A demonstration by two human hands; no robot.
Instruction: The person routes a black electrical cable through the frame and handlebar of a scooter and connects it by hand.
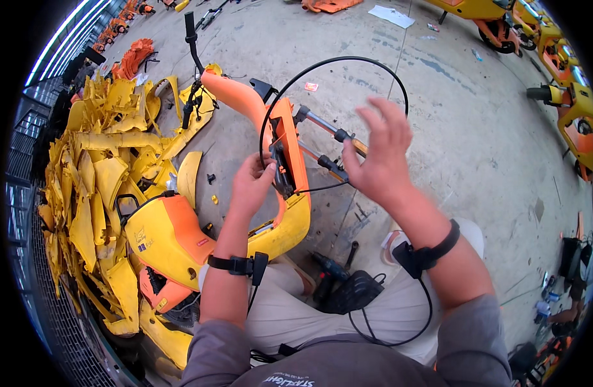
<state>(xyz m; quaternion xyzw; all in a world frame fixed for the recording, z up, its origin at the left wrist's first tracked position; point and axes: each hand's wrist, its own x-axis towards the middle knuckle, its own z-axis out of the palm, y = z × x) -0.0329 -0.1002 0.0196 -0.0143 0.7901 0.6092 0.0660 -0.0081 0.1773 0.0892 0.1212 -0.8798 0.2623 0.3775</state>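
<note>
My left hand pinches a black cable beside the opening in a scooter's orange front section. From there the cable arcs up and over to the right, passing out of sight behind my right hand. That hand is raised with its fingers apart and slightly blurred; no grip on the cable shows. A lower stretch of black cable runs from the opening toward my right wrist. The yellow and orange scooter leans in front of me, its handlebar at the far end and its fork tubes pointing right.
A heap of yellow body panels lies on the left. Between my feet are a power drill, a wrench and a black bag-like object. More yellow scooters stand at the far right. Orange panels lie far left.
</note>
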